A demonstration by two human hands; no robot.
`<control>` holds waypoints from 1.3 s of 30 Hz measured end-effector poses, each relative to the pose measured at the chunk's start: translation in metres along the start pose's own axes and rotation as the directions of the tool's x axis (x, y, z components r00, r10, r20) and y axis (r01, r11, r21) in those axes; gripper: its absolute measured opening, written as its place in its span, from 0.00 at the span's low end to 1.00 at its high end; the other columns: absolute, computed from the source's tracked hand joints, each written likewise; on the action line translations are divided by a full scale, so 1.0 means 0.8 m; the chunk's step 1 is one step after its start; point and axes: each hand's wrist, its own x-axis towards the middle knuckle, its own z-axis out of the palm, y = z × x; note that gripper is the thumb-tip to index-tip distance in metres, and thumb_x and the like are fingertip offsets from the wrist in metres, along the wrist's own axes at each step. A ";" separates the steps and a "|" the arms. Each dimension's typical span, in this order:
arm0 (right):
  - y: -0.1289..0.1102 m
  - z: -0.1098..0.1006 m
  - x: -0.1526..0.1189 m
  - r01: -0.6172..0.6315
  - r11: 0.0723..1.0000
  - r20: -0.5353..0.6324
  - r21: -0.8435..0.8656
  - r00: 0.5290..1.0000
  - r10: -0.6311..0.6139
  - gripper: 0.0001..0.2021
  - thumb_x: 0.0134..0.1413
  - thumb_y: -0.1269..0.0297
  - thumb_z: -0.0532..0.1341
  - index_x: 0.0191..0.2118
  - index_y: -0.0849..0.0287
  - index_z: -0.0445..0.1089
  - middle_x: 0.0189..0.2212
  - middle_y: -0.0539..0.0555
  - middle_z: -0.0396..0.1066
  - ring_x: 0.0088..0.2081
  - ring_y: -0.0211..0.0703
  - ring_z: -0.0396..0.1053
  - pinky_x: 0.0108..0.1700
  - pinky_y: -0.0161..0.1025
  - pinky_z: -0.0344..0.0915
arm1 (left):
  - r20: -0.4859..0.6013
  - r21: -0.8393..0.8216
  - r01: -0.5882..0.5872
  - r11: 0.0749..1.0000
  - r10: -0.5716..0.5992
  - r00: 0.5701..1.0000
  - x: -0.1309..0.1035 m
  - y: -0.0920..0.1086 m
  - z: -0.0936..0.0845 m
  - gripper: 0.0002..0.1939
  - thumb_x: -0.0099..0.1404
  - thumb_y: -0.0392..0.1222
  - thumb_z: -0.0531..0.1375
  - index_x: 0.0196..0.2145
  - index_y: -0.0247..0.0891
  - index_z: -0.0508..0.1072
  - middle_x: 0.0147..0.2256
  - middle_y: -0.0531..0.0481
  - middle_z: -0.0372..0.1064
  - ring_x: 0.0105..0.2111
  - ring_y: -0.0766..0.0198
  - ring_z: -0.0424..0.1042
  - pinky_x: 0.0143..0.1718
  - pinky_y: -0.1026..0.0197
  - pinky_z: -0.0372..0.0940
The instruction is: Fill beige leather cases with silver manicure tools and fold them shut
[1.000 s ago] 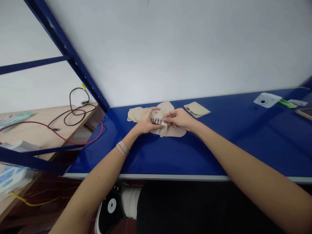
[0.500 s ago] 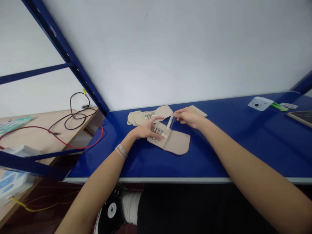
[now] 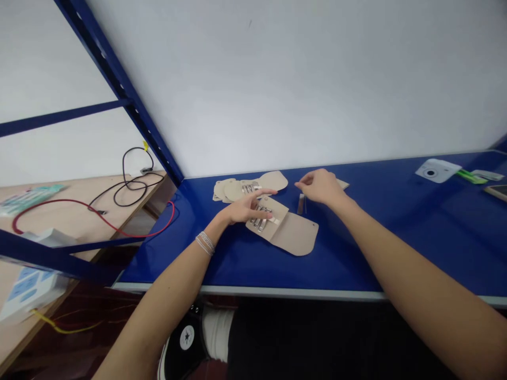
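A beige folding case [image 3: 295, 235] lies unfolded on the blue table [image 3: 233, 269], with several shiny metal tools [image 3: 259, 221] in its left part. My left hand [image 3: 243, 208] rests on that part, fingers spread. To the right of it, my right hand [image 3: 317, 186] is over the table with thumb and forefinger pinched together; what they hold, if anything, is too small to make out. A small clear strip [image 3: 301, 203] shows just below the right hand. Behind the left hand lies a second beige case [image 3: 273, 181] with metal tools.
Several beige pieces [image 3: 227, 190] overlap at the back left. A beige piece [image 3: 342, 184] is partly behind my right hand. A white camera [image 3: 438, 170] and a green item [image 3: 471, 177] lie far right. Cables [image 3: 134, 184] run over the wooden table at left.
My right hand has moved right, away from the case, and the clear strip is now apart from the case, below that hand. My left hand stays on the case. The view has shifted slightly.
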 end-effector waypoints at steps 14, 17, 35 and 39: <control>-0.041 0.023 -0.042 0.539 0.819 -0.160 0.196 0.842 -0.515 0.07 0.51 0.63 0.62 0.35 0.59 0.75 0.35 0.56 0.78 0.37 0.47 0.72 0.42 0.44 0.66 | -0.170 0.150 -0.198 0.969 0.222 0.960 0.016 -0.016 0.010 0.52 0.53 0.42 0.69 0.67 0.39 0.44 0.30 0.52 0.68 0.27 0.63 0.69 0.33 0.56 0.69; -0.045 0.019 -0.044 0.568 0.806 -0.182 0.167 0.821 -0.541 0.06 0.51 0.64 0.62 0.34 0.59 0.75 0.34 0.55 0.77 0.37 0.48 0.72 0.42 0.45 0.65 | -0.198 0.134 -0.196 0.971 0.220 0.955 0.019 -0.021 0.010 0.51 0.52 0.42 0.70 0.66 0.40 0.46 0.31 0.51 0.69 0.27 0.63 0.70 0.32 0.57 0.69; -0.042 0.037 -0.047 0.639 0.744 0.067 0.196 0.748 -0.660 0.14 0.47 0.70 0.65 0.44 0.59 0.73 0.41 0.56 0.73 0.40 0.46 0.72 0.47 0.44 0.68 | -0.212 0.089 -0.137 0.987 0.153 0.965 0.016 -0.018 0.009 0.59 0.41 0.34 0.73 0.65 0.38 0.46 0.28 0.54 0.70 0.23 0.66 0.70 0.28 0.61 0.68; -0.042 0.036 -0.047 0.648 0.739 0.090 0.182 0.738 -0.669 0.14 0.49 0.70 0.63 0.44 0.58 0.74 0.42 0.57 0.74 0.41 0.47 0.73 0.47 0.44 0.68 | -0.241 0.121 -0.085 0.989 0.112 0.964 0.015 -0.017 0.010 0.55 0.40 0.36 0.74 0.62 0.37 0.52 0.30 0.53 0.69 0.24 0.66 0.69 0.28 0.60 0.68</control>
